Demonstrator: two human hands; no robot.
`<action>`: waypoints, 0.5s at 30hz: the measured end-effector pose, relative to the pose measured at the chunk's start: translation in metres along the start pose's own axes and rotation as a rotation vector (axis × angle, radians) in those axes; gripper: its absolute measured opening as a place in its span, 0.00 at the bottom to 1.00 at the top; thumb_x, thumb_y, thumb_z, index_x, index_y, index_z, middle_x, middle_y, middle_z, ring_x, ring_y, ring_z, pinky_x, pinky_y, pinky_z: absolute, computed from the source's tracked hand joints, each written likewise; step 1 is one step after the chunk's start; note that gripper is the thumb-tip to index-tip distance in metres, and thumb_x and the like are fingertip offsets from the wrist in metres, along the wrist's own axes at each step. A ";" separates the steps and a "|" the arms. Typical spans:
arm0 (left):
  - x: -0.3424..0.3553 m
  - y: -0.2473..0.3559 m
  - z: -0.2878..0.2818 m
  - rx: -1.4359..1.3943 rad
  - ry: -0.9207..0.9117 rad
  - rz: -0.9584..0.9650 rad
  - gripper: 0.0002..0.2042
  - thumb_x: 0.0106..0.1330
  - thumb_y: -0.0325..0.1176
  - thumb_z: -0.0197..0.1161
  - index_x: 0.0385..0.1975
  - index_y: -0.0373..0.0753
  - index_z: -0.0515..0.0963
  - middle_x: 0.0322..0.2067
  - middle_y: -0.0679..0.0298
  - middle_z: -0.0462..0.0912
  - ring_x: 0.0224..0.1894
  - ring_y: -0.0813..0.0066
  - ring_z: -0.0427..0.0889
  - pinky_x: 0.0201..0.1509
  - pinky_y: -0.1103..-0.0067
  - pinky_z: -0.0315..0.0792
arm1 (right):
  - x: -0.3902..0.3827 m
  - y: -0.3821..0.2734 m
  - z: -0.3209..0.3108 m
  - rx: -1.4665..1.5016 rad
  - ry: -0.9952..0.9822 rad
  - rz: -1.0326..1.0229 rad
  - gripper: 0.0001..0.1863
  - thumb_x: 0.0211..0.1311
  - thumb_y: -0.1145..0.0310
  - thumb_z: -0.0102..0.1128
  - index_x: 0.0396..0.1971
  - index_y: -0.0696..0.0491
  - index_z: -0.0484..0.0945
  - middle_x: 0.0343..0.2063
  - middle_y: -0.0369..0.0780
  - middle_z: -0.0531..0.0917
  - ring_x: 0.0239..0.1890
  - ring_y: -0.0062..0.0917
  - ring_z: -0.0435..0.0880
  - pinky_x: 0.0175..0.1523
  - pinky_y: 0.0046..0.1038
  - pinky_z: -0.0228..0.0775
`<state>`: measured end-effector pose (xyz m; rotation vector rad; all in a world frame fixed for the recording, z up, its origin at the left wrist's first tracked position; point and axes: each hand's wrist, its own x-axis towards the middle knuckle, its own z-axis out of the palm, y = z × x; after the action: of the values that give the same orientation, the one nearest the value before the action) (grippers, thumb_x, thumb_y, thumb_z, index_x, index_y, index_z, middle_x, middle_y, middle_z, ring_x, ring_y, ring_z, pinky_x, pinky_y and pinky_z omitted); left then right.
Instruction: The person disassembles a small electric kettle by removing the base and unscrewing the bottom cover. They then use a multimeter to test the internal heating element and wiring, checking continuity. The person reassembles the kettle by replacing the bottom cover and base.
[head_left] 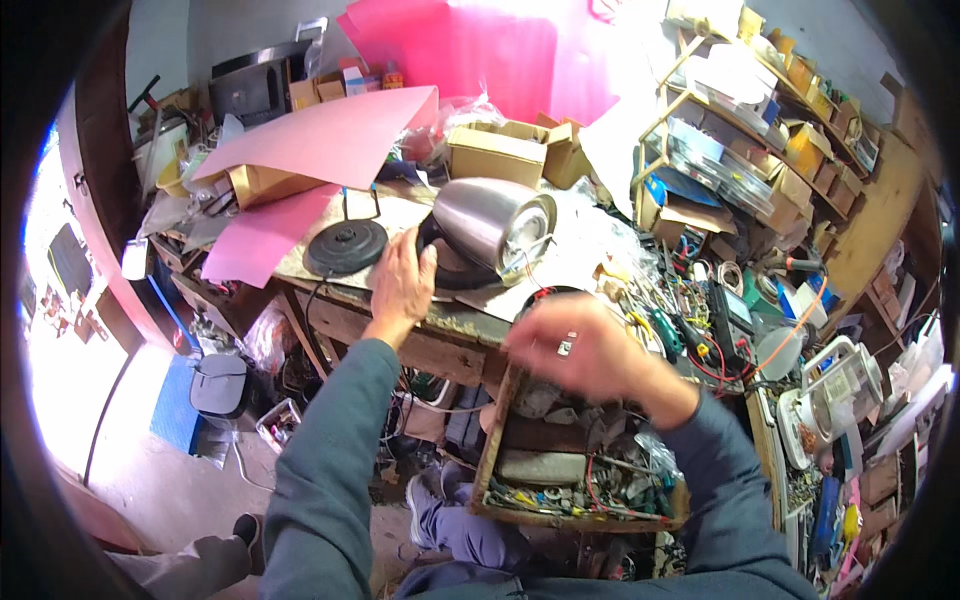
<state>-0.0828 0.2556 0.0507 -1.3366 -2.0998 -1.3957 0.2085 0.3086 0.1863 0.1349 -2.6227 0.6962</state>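
The left hand (403,282) lay spread and flat on the workbench (440,325), touching the dark base of a steel kettle (490,228) lying on its side. The right hand (580,352) was blurred above an open drawer (570,470) of tools; I cannot tell its grip. The step looked like steadying the kettle while fetching a tool. Next called for picking the right one from the clutter.

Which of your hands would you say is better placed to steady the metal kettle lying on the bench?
Probably the left hand: it already rests by the black base of the metal kettle. The right hand is blurred, lower down over the open drawer.
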 end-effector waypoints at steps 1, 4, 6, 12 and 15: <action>-0.002 -0.001 -0.002 0.059 0.000 0.014 0.31 0.80 0.49 0.47 0.69 0.27 0.67 0.67 0.37 0.71 0.72 0.43 0.67 0.78 0.60 0.59 | 0.021 0.023 -0.013 -0.004 0.107 0.130 0.07 0.67 0.68 0.68 0.38 0.55 0.86 0.31 0.43 0.88 0.33 0.31 0.89 0.41 0.32 0.81; -0.003 0.003 -0.004 0.116 -0.030 -0.011 0.29 0.78 0.43 0.50 0.69 0.26 0.66 0.70 0.40 0.69 0.75 0.46 0.64 0.81 0.61 0.55 | 0.108 0.125 -0.065 -0.190 0.231 0.104 0.09 0.66 0.66 0.67 0.36 0.56 0.86 0.28 0.47 0.87 0.29 0.36 0.87 0.39 0.36 0.79; -0.002 0.005 0.004 0.130 -0.036 0.032 0.28 0.77 0.41 0.50 0.69 0.25 0.66 0.70 0.39 0.69 0.75 0.46 0.64 0.82 0.61 0.54 | 0.150 0.203 -0.088 -0.411 0.312 0.158 0.09 0.64 0.66 0.66 0.36 0.56 0.87 0.28 0.48 0.87 0.31 0.40 0.88 0.41 0.38 0.80; -0.007 0.004 0.001 0.109 -0.074 0.060 0.29 0.75 0.39 0.52 0.70 0.25 0.65 0.69 0.38 0.69 0.75 0.44 0.63 0.81 0.59 0.55 | 0.242 0.301 -0.099 -0.882 0.325 0.143 0.18 0.63 0.54 0.68 0.42 0.54 0.88 0.38 0.47 0.90 0.43 0.43 0.90 0.51 0.44 0.79; -0.005 0.006 0.001 0.115 -0.103 0.044 0.30 0.75 0.39 0.53 0.71 0.26 0.64 0.69 0.39 0.69 0.75 0.45 0.63 0.81 0.59 0.55 | 0.250 0.333 -0.107 -0.879 0.028 0.382 0.26 0.62 0.41 0.65 0.40 0.51 0.89 0.38 0.44 0.91 0.43 0.42 0.90 0.52 0.48 0.77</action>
<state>-0.0752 0.2542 0.0508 -1.4275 -2.1657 -1.1931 -0.0435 0.6545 0.2250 -0.6322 -2.6908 -0.3897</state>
